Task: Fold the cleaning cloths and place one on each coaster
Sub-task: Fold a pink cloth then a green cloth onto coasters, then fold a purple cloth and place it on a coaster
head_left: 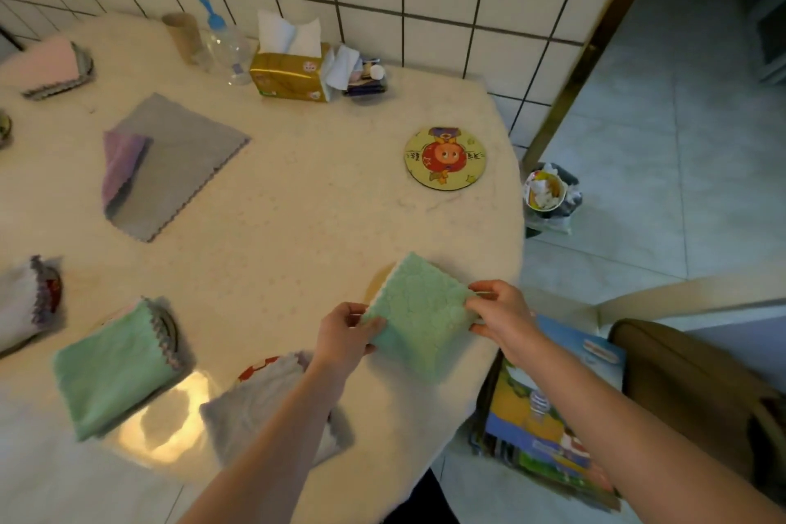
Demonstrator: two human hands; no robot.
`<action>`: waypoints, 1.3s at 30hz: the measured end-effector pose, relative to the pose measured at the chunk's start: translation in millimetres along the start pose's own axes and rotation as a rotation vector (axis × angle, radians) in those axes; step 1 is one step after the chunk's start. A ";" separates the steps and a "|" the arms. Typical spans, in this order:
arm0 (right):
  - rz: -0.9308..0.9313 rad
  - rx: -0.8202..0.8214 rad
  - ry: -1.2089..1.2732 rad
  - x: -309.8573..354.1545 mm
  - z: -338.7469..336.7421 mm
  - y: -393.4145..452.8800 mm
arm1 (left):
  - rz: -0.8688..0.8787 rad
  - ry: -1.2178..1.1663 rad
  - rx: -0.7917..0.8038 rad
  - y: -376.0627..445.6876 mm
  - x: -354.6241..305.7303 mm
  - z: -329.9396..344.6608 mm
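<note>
A folded green cloth [419, 311] lies near the table's right edge, over a coaster whose rim [376, 280] peeks out at its far left. My left hand [346, 334] pinches the cloth's left corner and my right hand [499, 311] pinches its right corner. A bare round coaster with a cartoon picture [445, 156] sits further back. An unfolded grey cloth [174, 166] with a purple cloth [121, 164] on it lies at the left. Folded cloths rest on coasters: green [112, 366], grey [263, 408], white [23, 302], pink [49, 64].
A tissue box [291, 74], a plastic bottle [225, 43] and a cardboard tube [183, 36] stand by the tiled wall. Beyond the table's right edge [516, 234] are a waste bin [548, 194], a stack of books [553, 408] and a brown chair [689, 387].
</note>
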State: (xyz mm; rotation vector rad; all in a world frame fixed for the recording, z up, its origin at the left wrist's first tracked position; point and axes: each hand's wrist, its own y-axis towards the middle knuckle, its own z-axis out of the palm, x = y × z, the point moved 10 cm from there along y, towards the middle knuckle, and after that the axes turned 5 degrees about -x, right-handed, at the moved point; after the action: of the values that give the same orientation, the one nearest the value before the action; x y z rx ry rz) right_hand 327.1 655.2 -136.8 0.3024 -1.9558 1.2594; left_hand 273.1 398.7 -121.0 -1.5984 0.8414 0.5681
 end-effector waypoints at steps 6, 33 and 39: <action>0.075 0.032 0.011 -24.7 4.9 -9.3 | 0.108 0.111 -0.068 36.2 -36.8 -4.0; -0.711 -0.095 -0.732 118.1 145.7 -33.9 | 0.507 0.814 -0.062 118.0 -107.8 -142.9; -0.752 0.032 -0.779 127.9 308.1 -59.3 | 0.728 1.228 0.048 178.3 -134.2 -238.6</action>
State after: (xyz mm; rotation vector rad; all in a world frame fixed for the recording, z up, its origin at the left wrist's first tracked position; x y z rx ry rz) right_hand 127.5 389.5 -70.6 1.5639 -2.0776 0.6991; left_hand 29.9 183.8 -83.7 -1.4806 2.3710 -0.0417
